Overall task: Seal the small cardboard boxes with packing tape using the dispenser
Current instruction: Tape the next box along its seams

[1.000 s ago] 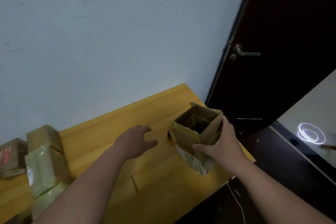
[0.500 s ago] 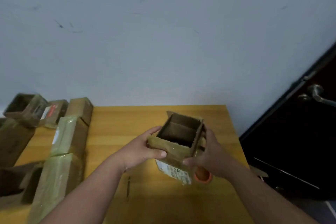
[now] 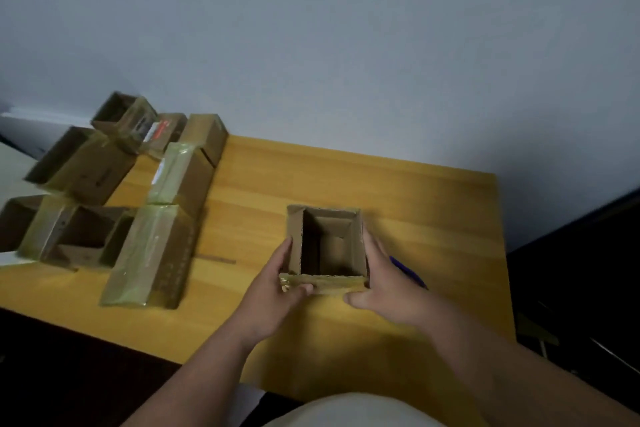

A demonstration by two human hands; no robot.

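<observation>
open box [image 3: 327, 246] stands upright on the yellow table [image 3: 433, 204], mouth up, flaps not folded in, inside looks empty and dark. left hand [image 3: 273, 291] grips its left wall, thumb hooked over the near taped rim, fingers curled along the side. right hand [image 3: 384, 284] grips the right wall, fingers wrapped along the far side, thumb at the near lower corner. half a second ago the box was tilted and carried above the table between both hands; a second ago only the right hand had it, near the table's right end by the door, the left reaching empty. now it is set down square in front of the person, closer to the middle of the table. judgement: positioning step about done, next comes folding the flaps shut before any tape goes on. blue object [image 3: 405, 270] pokes out from behind the right hand, blurred, possibly the dispenser handle, cannot tell. earlier frame showed an orange roll under the box; hidden now. stack of finished boxes [image 3: 166, 218], tape-glossy, lies at left of the table, with a few open ones [image 3: 79, 236] beside them, well apart from the hands. wall [image 3: 311, 45] behind, dark door area at right.
</observation>
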